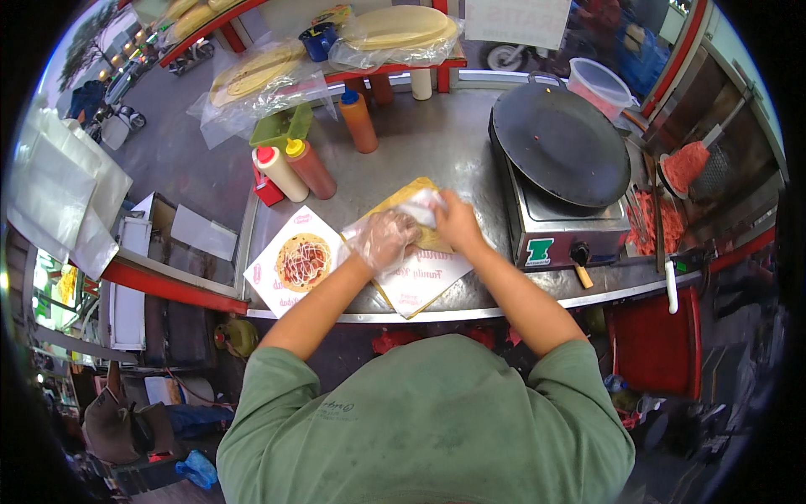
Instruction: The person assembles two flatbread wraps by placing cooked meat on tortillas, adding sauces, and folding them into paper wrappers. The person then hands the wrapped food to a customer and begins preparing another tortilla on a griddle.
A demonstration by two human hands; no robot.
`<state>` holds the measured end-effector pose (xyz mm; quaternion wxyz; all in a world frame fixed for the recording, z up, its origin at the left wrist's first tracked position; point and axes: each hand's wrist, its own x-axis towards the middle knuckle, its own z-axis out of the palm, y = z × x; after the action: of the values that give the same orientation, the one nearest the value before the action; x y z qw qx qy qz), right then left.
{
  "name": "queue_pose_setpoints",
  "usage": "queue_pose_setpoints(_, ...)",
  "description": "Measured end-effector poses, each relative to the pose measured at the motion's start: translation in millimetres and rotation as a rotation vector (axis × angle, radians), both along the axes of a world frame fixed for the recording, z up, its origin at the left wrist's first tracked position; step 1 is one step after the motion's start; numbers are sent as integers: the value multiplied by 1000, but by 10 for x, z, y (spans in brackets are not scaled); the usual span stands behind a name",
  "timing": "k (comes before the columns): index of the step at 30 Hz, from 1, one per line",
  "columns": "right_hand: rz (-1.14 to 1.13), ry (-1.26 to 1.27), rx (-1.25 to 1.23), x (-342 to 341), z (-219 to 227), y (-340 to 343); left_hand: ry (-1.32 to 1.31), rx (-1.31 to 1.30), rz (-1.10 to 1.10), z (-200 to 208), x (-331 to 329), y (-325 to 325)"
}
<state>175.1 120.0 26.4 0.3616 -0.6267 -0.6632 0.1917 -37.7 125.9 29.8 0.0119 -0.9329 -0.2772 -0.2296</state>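
Observation:
My left hand wears a clear plastic glove and lies curled over a stack of printed wrapping paper. What its fingers hold, if anything, is blurred. My right hand is bare; its closed fingers pinch a crumpled white sheet just right of the glove. A yellow-brown paper sheet shows under both hands at the far side. To the left, a round flatbread topped with filling and white sauce streaks rests on its own white printed paper.
Squeeze bottles stand beyond the flatbread: a white one, a red one and an orange one. A black griddle sits on a stove at right, near shredded meat. Bagged flatbreads lie on the shelf.

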Motion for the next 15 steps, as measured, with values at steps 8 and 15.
queue_pose_setpoints(8, -143, -294, -104, 204, -32, 573, 161, -298, -310, -129, 55, 261)
queue_pose_setpoints(15, 665, -32, 222, -126, 239, -998, 0, -383, -254, -240, -249, -446)
